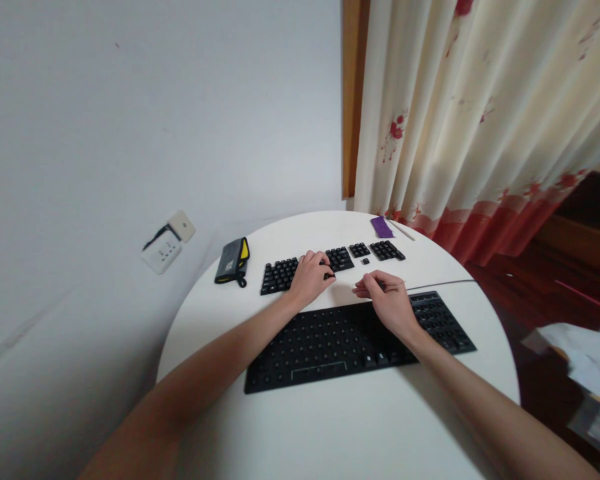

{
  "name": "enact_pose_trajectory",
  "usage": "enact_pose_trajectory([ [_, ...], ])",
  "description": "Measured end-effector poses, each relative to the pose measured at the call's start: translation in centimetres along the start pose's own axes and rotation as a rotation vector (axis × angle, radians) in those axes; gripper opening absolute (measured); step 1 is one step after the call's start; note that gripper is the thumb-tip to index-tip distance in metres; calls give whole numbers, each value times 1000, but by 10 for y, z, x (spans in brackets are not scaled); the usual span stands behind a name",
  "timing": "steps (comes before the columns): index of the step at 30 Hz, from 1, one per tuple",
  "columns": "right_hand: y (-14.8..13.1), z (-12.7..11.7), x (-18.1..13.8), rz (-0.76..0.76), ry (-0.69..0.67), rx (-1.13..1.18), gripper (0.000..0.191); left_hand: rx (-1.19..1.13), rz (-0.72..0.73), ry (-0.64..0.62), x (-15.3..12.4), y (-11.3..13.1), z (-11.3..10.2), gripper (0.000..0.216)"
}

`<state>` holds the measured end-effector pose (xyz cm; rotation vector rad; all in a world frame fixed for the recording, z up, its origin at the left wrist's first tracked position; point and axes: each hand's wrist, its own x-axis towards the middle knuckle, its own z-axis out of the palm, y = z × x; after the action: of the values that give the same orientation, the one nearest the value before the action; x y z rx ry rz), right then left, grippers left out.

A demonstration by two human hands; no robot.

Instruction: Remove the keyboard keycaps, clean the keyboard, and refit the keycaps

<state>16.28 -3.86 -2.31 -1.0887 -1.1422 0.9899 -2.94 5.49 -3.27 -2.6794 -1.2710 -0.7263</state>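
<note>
Directly under the curled left grip (310, 277) lie black keycaps (280, 275); right grip (389, 300) bent, its hold unclear.

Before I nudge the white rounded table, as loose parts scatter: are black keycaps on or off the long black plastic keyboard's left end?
Off: the keyboard shows bare posts there, and black keycaps lie grouped beyond it.

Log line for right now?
left hand: at loose keycaps | right hand: above keyboard, seemingly pinching thin tool | keyboard: many keycaps off
</note>
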Motion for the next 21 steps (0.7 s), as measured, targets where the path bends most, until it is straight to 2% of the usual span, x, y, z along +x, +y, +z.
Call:
enact_pose_trajectory([
  [7, -1, 0, -1, -6, -9, -7, 43, 0, -44, 22, 0, 2, -1, 6],
  [21, -5, -1, 0, -4, -4, 17, 38, -2, -70, 21, 0, 2, -1, 30],
])
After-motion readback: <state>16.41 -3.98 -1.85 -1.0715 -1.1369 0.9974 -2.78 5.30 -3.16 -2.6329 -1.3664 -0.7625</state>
